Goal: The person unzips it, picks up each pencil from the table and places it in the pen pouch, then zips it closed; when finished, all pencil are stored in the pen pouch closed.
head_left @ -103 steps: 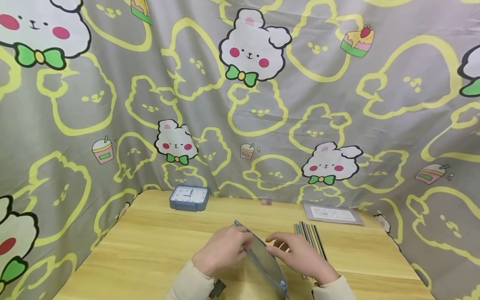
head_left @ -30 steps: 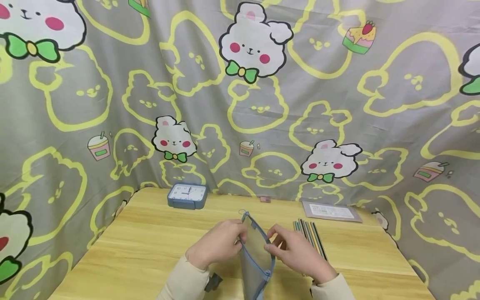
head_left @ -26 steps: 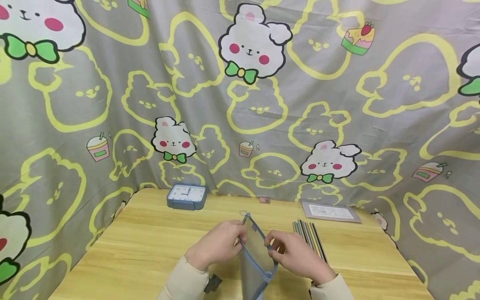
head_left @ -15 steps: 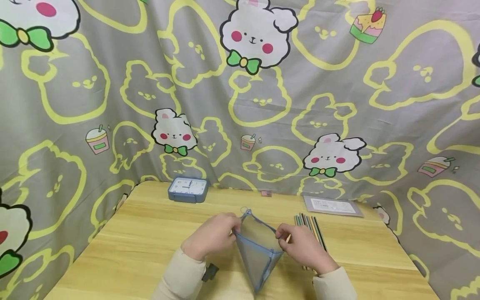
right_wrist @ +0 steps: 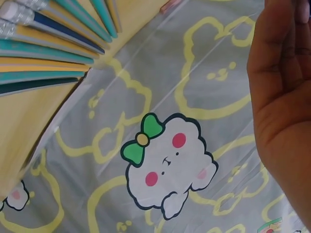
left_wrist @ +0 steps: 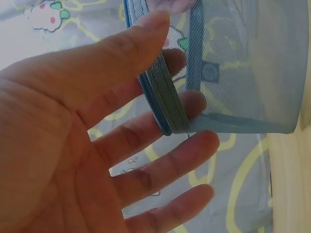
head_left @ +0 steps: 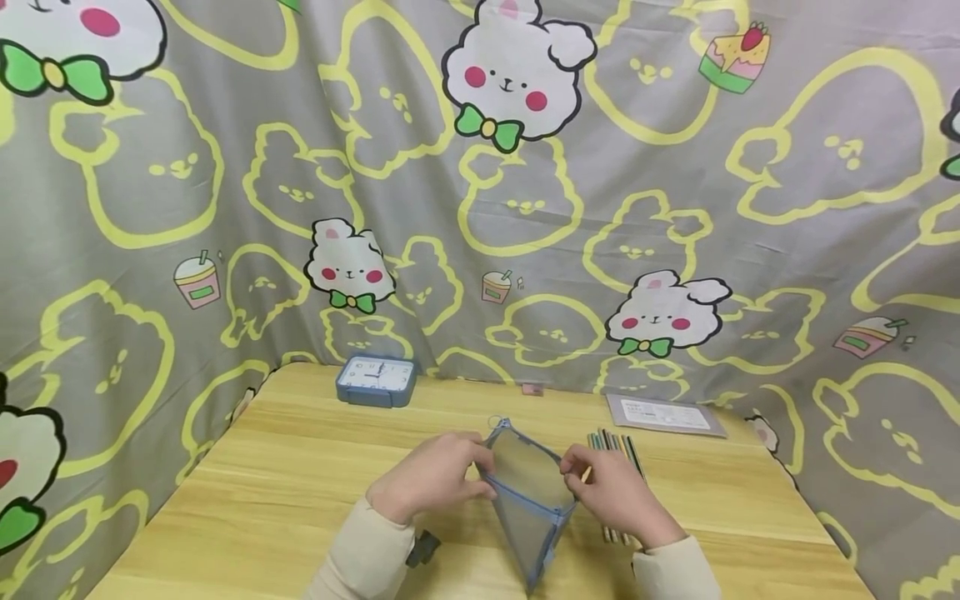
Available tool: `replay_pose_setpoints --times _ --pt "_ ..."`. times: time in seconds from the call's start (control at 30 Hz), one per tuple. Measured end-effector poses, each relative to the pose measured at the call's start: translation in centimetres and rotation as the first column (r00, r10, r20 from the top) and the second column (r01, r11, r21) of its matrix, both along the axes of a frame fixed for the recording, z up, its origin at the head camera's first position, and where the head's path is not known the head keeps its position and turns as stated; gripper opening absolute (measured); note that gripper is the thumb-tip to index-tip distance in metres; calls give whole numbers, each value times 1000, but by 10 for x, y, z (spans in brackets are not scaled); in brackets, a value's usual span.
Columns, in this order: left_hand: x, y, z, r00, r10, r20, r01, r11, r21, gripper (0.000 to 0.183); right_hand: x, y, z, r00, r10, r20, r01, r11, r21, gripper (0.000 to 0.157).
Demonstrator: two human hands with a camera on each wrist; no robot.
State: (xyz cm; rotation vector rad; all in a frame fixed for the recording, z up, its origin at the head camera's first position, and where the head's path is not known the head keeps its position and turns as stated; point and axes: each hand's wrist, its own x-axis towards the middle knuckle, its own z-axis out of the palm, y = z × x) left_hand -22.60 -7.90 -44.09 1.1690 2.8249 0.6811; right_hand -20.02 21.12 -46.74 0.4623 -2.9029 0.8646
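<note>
A blue-edged mesh zip pouch (head_left: pixel 521 533) stands tilted between my hands, its mouth spread wide toward the back of the table. Along the left rim lies my left hand (head_left: pixel 431 475). In the left wrist view its fingers are fairly straight and spread, with the thumb on one side of the pouch's edge strip (left_wrist: pixel 167 94) and fingertips behind the mesh. My right hand (head_left: pixel 618 496) pinches the right rim between thumb and fingertips in the head view; the right wrist view hides that contact. Several pencils (head_left: pixel 617 533) lie partly under the right hand.
A blue clock (head_left: pixel 377 382) stands at the back left. At the back right lies a flat grey packet with a white label (head_left: pixel 666 415). A small pink tag (head_left: pixel 533 389) sits at the back edge. Something dark (head_left: pixel 423 548) is beside the left sleeve. Patterned cloth hangs behind.
The pouch's mouth has spread from a narrow slit to a wide opening. Lately the pouch and right hand moved slightly right, and the left thumb came away from its fingers.
</note>
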Motion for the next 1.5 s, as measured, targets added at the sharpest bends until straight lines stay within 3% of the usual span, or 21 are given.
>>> replay_pose_setpoints --times 0.3,0.6,0.97,1.07,1.23,1.5 --pt "-1 4 5 995 -95 -16 96 994 44 3 -3 5 -1 999 -35 -21 36 999 13 14" --pt "-1 0 8 1000 -22 -7 22 1000 15 13 -2 6 1 998 -64 12 64 998 -5 16" --pt "-1 -2 3 1000 -17 0 17 1000 4 14 -3 10 -2 995 -94 27 94 996 1 3" --pt "-2 1 2 1000 -15 -21 15 1000 -2 12 -3 8 -2 998 -64 26 64 998 -3 2" --pt "-2 9 -1 997 -48 -57 47 999 -18 13 -3 2 -2 1000 -11 21 11 1000 -9 12" --pt "-1 11 -2 998 -44 -52 43 999 -27 13 -3 0 -2 1000 -28 5 28 1000 -6 16"
